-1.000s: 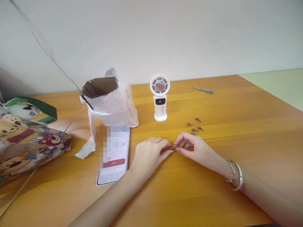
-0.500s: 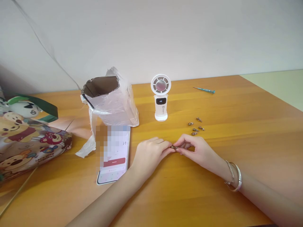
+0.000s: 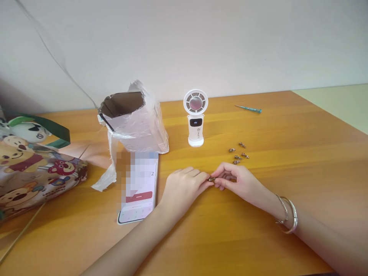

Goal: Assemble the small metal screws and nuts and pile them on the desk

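Both hands meet low over the wooden table, holding one small bronze-coloured metal bolt. My left hand pinches its left end between thumb and forefinger. On its other end, the thumb and fingertips of my right hand are closed. The fingers hide much of the bolt, so its exact shape cannot be made out. Several similar small bolts lie loosely grouped just beyond my right hand. A phone with a lit screen lies left of my left hand, partly blurred out.
A white handheld fan stands upright behind my hands. Left of it is an open cardboard box wrapped in plastic. A thin teal screwdriver lies at the back right. A cartoon-print bag sits at the left edge, before the wall.
My right hand has turned slightly, its thumb now lying further along the bolt and its wrist a little to the right. The left hand stays nearly still.
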